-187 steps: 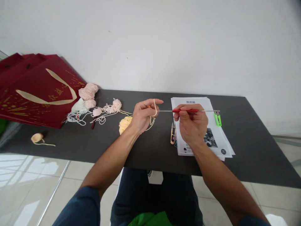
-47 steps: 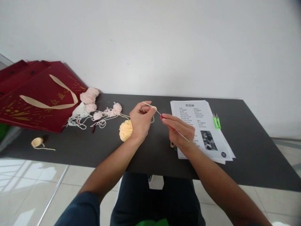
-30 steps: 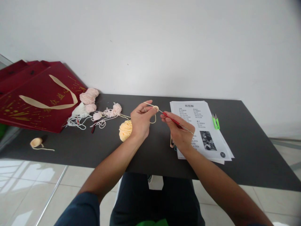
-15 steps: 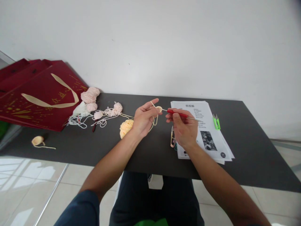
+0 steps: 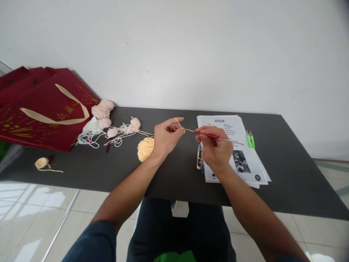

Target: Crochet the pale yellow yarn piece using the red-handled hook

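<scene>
My left hand (image 5: 167, 140) is closed, pinching a small pale-yellow crochet piece (image 5: 183, 130) between thumb and finger; most of the piece is hidden. A strand of yarn (image 5: 177, 122) runs over its raised index finger. My right hand (image 5: 216, 147) grips a crochet hook (image 5: 208, 135) by its red handle, above the printed sheets. The hook's thin metal tip points left and reaches the pinched piece. Beside my left wrist lies a yellow yarn ball (image 5: 145, 148).
Dark-red paper bags (image 5: 43, 112) lean at the left, near pink yarn (image 5: 102, 109) and white tangled yarn (image 5: 91, 133). A cup-shaped crochet piece (image 5: 42, 162) lies front left. Printed sheets (image 5: 218, 178), beige thread snips (image 5: 199, 160) and green snips (image 5: 250, 140) are at the right.
My left hand has turned so its back faces me more, and the crochet piece is less visible. My right hand has rolled slightly, still holding the hook. The loose yarn loop below the piece is out of sight.
</scene>
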A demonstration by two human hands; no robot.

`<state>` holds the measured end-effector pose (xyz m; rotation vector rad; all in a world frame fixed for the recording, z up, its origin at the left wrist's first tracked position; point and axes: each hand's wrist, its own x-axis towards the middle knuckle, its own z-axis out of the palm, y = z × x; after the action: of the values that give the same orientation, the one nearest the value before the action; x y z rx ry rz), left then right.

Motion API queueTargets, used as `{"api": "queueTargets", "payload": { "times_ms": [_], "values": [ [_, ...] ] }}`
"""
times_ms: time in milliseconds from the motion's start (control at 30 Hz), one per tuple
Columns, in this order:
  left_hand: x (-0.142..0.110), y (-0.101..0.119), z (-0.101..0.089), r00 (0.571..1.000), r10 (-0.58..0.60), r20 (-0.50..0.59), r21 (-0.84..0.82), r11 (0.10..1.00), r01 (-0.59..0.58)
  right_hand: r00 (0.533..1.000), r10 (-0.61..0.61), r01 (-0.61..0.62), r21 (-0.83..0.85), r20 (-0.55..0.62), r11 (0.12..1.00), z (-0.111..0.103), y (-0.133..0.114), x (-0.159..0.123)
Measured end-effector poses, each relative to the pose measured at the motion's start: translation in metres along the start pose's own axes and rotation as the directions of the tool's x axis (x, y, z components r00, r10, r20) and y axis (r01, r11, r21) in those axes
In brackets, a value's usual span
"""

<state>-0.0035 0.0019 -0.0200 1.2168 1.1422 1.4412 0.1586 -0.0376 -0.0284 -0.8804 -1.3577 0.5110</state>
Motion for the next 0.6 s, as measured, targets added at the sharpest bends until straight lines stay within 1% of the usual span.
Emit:
{"api": "queueTargets", "payload": {
  "times_ms": [67,133,200,267,367,500,600],
  "values": [
    [-0.003,0.0,0.0,0.994,0.108,0.005,0.049,0.993,-0.109,0.998,0.056,-0.055,0.023,-0.036,0.998,0.001,-0.005,0.001],
    [-0.005,0.0,0.0,0.98,0.197,0.025,0.075,0.977,-0.198,0.989,0.128,-0.121,0.101,-0.067,0.987,0.001,-0.009,0.004],
    [-0.005,-0.001,0.0,0.971,0.233,0.046,0.075,0.969,-0.236,0.981,0.177,-0.162,0.17,-0.078,0.972,0.001,-0.012,0.008],
    [-0.005,-0.002,0.0,0.972,0.228,0.056,0.061,0.971,-0.231,0.978,0.192,-0.172,0.2,-0.084,0.965,0.002,-0.012,0.009],
    [-0.004,-0.004,0.002,0.979,0.203,0.024,0.065,0.977,-0.204,0.981,0.168,-0.149,0.177,-0.094,0.973,0.004,-0.011,0.006],
    [-0.004,-0.004,0.003,0.983,0.174,-0.052,0.111,0.98,-0.167,0.992,0.083,-0.076,0.073,-0.093,0.994,0.01,-0.011,-0.004],
    [-0.005,-0.003,0.002,0.975,0.203,-0.095,0.148,0.971,-0.188,0.998,0.012,-0.01,0.029,-0.063,1.0,0.011,-0.011,-0.009]
  ]
}}
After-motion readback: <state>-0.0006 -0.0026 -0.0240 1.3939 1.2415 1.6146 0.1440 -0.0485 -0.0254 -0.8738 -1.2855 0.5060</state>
